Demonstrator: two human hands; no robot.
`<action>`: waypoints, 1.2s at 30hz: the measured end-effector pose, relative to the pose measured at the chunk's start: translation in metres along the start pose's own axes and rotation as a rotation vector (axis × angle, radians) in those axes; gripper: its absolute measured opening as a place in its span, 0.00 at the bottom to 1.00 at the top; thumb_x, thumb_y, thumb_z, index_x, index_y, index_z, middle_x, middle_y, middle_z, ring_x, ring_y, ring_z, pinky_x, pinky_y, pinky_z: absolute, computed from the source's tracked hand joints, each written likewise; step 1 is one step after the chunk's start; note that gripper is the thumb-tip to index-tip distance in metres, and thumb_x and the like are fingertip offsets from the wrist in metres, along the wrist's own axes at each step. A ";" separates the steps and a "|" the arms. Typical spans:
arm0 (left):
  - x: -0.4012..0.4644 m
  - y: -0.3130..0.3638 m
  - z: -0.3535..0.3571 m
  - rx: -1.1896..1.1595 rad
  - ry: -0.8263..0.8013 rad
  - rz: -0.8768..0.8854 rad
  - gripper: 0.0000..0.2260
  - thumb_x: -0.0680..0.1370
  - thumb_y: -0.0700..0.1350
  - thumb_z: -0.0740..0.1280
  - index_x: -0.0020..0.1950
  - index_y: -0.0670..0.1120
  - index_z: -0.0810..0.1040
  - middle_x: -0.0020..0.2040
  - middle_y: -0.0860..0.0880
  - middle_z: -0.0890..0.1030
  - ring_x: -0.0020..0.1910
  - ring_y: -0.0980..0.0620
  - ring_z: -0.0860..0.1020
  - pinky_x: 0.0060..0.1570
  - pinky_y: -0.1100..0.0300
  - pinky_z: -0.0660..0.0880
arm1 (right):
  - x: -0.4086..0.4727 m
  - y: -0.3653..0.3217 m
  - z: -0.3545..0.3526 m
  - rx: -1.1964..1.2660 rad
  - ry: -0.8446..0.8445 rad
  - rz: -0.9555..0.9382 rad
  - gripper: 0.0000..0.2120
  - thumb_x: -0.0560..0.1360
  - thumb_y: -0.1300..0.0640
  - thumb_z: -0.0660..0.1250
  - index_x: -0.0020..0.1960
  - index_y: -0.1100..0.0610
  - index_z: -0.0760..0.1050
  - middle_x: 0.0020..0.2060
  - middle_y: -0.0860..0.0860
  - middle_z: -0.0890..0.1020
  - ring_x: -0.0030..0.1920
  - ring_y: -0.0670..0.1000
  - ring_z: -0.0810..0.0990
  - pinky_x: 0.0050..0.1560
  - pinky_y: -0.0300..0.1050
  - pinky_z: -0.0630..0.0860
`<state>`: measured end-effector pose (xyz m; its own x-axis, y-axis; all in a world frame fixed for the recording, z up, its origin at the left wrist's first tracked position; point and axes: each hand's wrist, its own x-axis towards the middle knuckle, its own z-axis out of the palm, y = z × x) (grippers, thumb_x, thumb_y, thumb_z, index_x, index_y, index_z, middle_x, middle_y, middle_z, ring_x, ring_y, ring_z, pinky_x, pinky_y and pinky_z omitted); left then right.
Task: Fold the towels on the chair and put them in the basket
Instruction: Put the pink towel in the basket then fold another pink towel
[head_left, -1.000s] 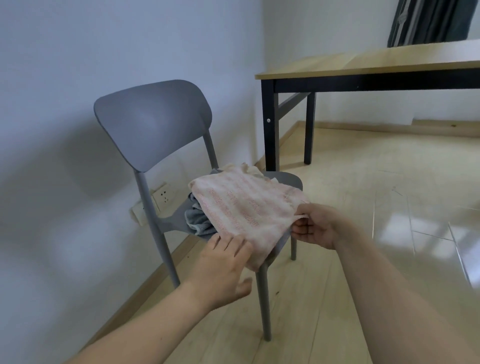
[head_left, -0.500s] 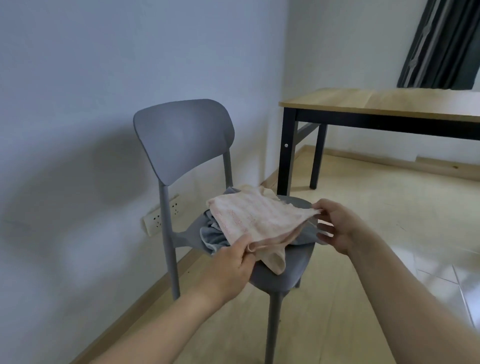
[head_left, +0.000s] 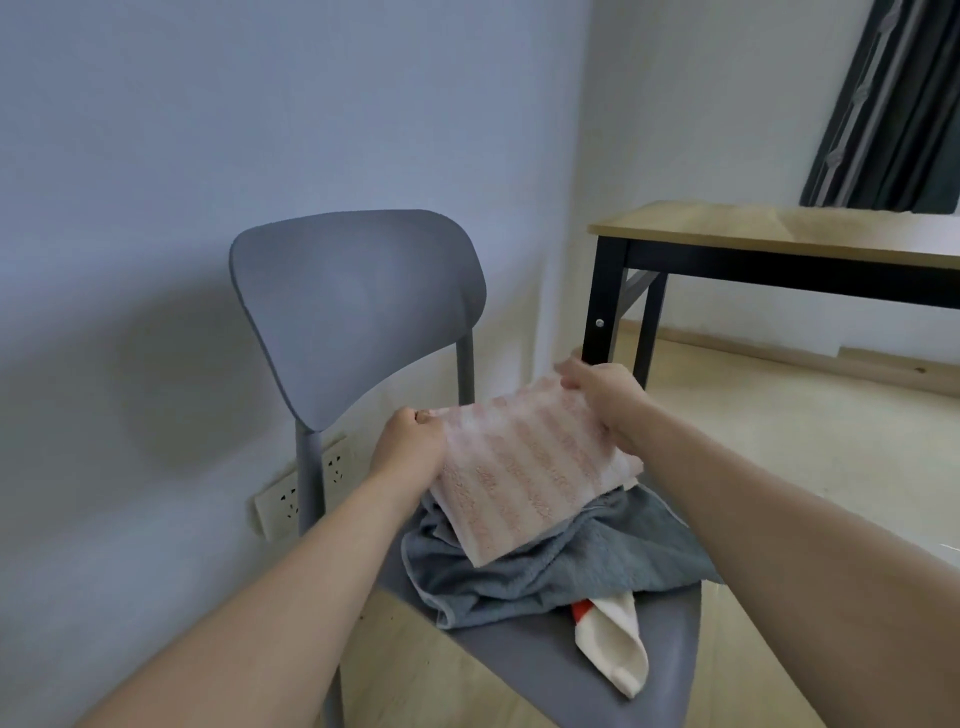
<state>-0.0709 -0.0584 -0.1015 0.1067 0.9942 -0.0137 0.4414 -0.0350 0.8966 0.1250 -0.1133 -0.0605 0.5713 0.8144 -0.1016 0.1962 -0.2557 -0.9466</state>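
Note:
A pink striped towel (head_left: 524, 473), folded over on itself, lies on top of a crumpled grey towel (head_left: 571, 566) on the seat of the grey chair (head_left: 358, 306). My left hand (head_left: 410, 447) grips the pink towel's far left corner. My right hand (head_left: 602, 395) holds its far right edge, fingers closed on the cloth. A white cloth with a red patch (head_left: 613, 649) pokes out from under the grey towel at the seat's front. No basket is in view.
A wooden table with black legs (head_left: 779, 244) stands to the right behind the chair. The blue-grey wall with a socket strip (head_left: 311, 488) runs along the left. Dark curtains (head_left: 893, 114) hang at the top right. Pale wood floor lies beyond.
Both hands have carried the pink towel's near edge over to the far side, folding it in half. The camera has moved closer and looks further down at the seat.

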 end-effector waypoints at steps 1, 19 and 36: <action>0.011 -0.004 0.004 0.049 -0.020 -0.036 0.13 0.79 0.43 0.55 0.58 0.40 0.73 0.48 0.45 0.77 0.45 0.46 0.75 0.43 0.55 0.73 | 0.011 0.006 0.007 -0.082 0.011 -0.005 0.13 0.77 0.50 0.63 0.53 0.59 0.73 0.38 0.51 0.74 0.38 0.50 0.74 0.38 0.43 0.70; 0.020 -0.003 0.011 0.055 -0.274 -0.011 0.07 0.77 0.43 0.65 0.53 0.41 0.73 0.49 0.42 0.78 0.45 0.46 0.75 0.40 0.58 0.69 | 0.034 0.039 0.003 -0.339 -0.137 0.336 0.07 0.78 0.56 0.65 0.50 0.60 0.73 0.43 0.54 0.76 0.42 0.52 0.75 0.50 0.44 0.73; -0.034 0.136 -0.052 0.452 -0.142 0.753 0.09 0.74 0.34 0.63 0.49 0.42 0.80 0.45 0.45 0.79 0.45 0.47 0.77 0.38 0.59 0.69 | -0.051 -0.034 -0.085 0.339 0.004 -0.148 0.11 0.76 0.65 0.65 0.38 0.55 0.70 0.39 0.52 0.78 0.38 0.49 0.74 0.34 0.41 0.68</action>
<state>-0.0603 -0.0919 0.0439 0.6065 0.6706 0.4272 0.5157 -0.7407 0.4305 0.1569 -0.1903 0.0024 0.5600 0.8273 0.0441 0.0022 0.0518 -0.9987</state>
